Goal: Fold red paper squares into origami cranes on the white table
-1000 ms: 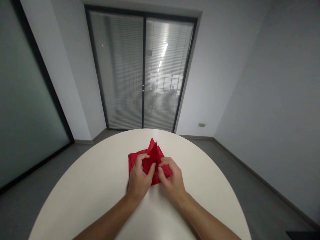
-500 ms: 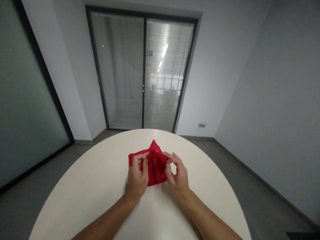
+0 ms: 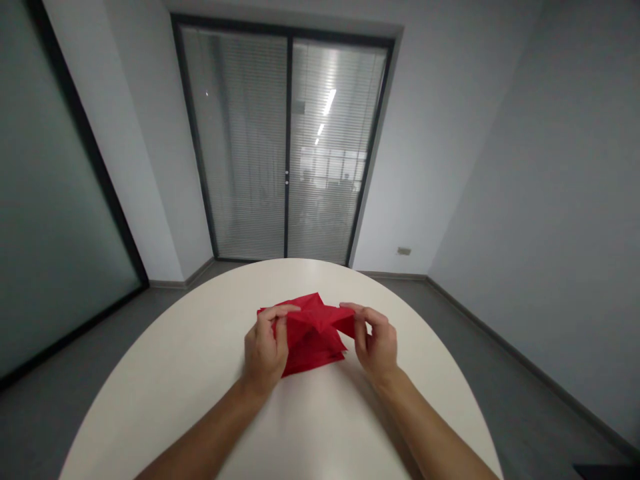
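A thin, creased red folded sheet [image 3: 313, 347] lies near the middle of the table; whether it is paper or cloth I cannot tell. Its upper layer is lifted and stretched between my two hands, over flatter red layers below. My left hand [image 3: 267, 343] pinches the left part of that layer between thumb and fingers. Across from it, my right hand [image 3: 375, 337] is closed on the right corner, a little above the tabletop. The parts under my fingertips are hidden.
The round white table [image 3: 190, 373] curves away on both sides. Beyond its far edge stands a glazed door [image 3: 245, 167] with blinds in a dark frame. A frosted glass panel [image 3: 55, 220] rises at the left, and a plain wall [image 3: 560, 220] at the right.
My hands have moved apart, the right one going right and the left one slightly left. The sheet's top layer, earlier bunched and peaked, is now pulled out wider and flatter.
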The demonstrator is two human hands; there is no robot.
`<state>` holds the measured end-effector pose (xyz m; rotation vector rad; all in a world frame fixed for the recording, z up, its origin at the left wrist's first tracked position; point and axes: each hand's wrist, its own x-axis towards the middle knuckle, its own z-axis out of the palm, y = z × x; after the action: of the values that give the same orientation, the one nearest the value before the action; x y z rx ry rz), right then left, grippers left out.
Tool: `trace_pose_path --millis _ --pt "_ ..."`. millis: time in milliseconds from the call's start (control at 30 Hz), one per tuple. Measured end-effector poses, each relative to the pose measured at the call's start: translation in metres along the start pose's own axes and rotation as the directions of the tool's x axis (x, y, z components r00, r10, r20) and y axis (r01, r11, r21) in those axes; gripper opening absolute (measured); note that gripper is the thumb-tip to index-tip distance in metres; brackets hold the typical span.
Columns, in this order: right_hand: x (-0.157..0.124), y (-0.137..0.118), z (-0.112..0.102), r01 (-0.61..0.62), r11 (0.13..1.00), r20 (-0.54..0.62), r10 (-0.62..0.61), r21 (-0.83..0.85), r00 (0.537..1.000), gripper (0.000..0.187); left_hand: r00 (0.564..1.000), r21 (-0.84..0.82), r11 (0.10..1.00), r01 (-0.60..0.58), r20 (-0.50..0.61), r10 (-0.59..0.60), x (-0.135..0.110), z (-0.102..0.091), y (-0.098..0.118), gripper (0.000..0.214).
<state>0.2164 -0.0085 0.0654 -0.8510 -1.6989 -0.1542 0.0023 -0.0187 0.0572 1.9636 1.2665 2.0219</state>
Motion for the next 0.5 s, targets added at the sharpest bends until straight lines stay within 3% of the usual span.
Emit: trace_pose_path --millis 67,267,400,500 --pt "0.004 0.001 -0.006 0.008 0.997 0.054 -0.004 -0.071 0.999 0.016 0.998 0.074 0.996 -0.058 -0.022 0.06 0.005 -0.005 -0.003 0.008" --pt "0.016 0.007 -0.017 -0.023 0.968 0.006 0.025 -0.251 1.0 0.016 0.99 0.256 0.957 -0.139 0.009 0.141 0.013 -0.017 -0.018 0.01" --pt "0.02 0.013 -0.02 -0.142 0.978 0.038 0.15 -0.15 0.988 0.02 0.996 0.256 0.962 -0.094 0.029 0.09 0.014 -0.019 -0.024 0.013" --pt "0.02 0.018 -0.019 -0.241 0.97 0.147 0.238 0.004 0.96 0.031 0.999 0.152 0.988 0.01 0.044 -0.017 0.015 -0.017 -0.021 0.015"
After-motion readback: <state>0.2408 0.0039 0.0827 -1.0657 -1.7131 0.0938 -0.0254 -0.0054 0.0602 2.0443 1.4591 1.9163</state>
